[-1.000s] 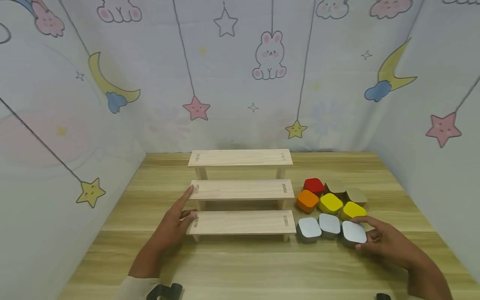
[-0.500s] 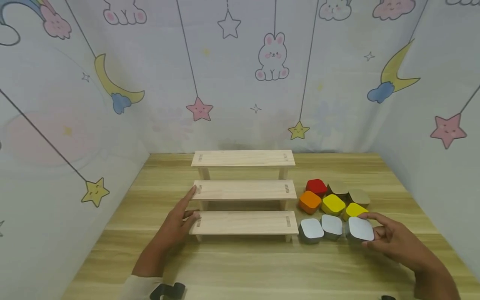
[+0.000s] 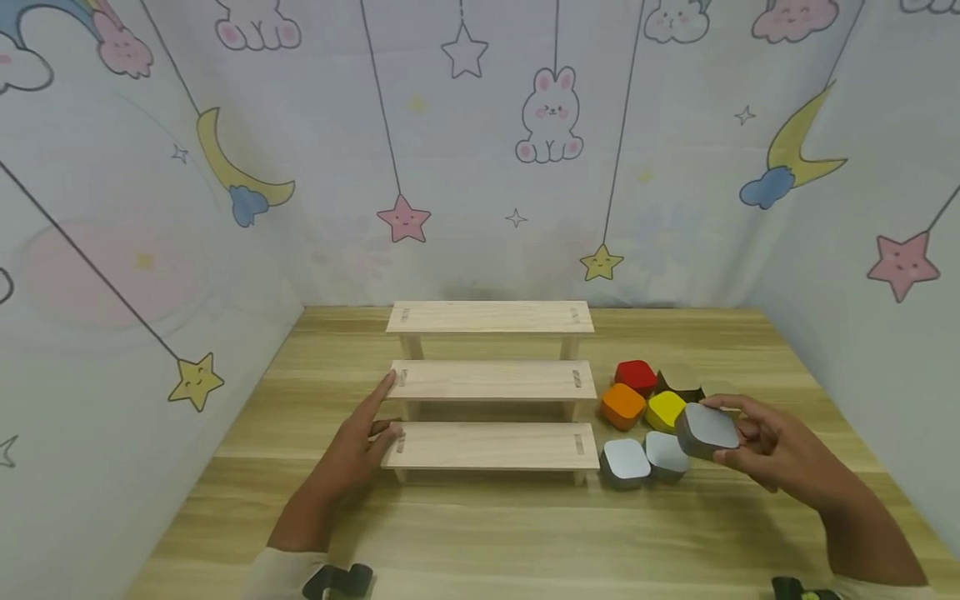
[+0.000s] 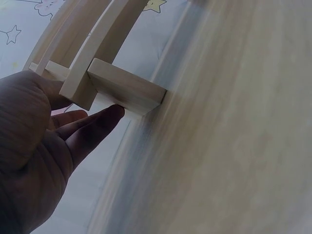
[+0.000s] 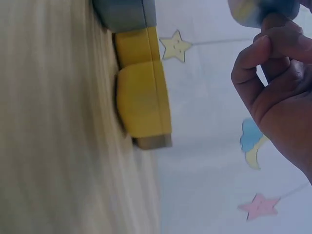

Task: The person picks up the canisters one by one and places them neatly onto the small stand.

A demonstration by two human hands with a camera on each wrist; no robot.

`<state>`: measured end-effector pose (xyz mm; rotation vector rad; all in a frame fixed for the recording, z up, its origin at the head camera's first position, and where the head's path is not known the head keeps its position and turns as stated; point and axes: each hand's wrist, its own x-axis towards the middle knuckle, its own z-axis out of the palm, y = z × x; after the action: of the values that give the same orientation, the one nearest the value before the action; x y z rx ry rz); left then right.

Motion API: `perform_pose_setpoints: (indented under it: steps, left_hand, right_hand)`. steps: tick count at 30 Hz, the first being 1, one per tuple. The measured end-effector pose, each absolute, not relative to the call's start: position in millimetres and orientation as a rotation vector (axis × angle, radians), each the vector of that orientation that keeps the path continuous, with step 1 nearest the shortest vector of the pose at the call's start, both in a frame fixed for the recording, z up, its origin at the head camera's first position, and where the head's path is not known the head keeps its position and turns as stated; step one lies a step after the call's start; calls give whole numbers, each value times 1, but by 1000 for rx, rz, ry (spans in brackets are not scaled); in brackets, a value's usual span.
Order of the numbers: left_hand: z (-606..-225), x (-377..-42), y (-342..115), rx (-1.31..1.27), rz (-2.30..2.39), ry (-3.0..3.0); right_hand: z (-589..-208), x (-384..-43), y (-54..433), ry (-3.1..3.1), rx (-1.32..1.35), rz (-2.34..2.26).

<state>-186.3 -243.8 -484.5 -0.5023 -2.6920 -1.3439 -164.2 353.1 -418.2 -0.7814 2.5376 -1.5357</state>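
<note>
My right hand (image 3: 787,454) pinches a small silver rounded-square tin (image 3: 708,429) between thumb and fingers, tilted and raised off the table. In the right wrist view the tin (image 5: 261,10) is cut by the frame's top. Two more silver tins (image 3: 626,463) stand beside the lowest step. My left hand (image 3: 348,446) holds the left end of a three-step wooden stand (image 3: 491,446), its thumb on the lowest board and a finger reaching the middle one. The left wrist view shows fingertips against the stand's leg (image 4: 126,87).
Behind the silver tins sit a red tin (image 3: 635,377), an orange tin (image 3: 622,406) and a yellow tin (image 3: 666,411). Beige tins (image 3: 678,377) lie further back, partly hidden. Printed cloth walls (image 3: 480,167) enclose the wooden table (image 3: 487,533) at the back and sides.
My right hand has lifted the rightmost silver tin off the table and tilted it, first shifting slightly right, then up. The left hand stays on the stand; the head view has shifted slightly.
</note>
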Motion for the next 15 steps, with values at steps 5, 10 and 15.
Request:
perform_pose_setpoints:
  steps: [5, 10, 15]
  left_hand:
    - [-485, -186, -243, -490, -1345, -2704]
    - [-483, -185, -242, -462, -1362, -2713]
    - [-481, -183, -240, -435, -1371, -2730]
  right_hand:
    - [-400, -178, 334, 2506, -856, -1544]
    - [-378, -192, 311, 2484, -908, -1512]
    - [-361, -202, 287, 2460, -876, -1445]
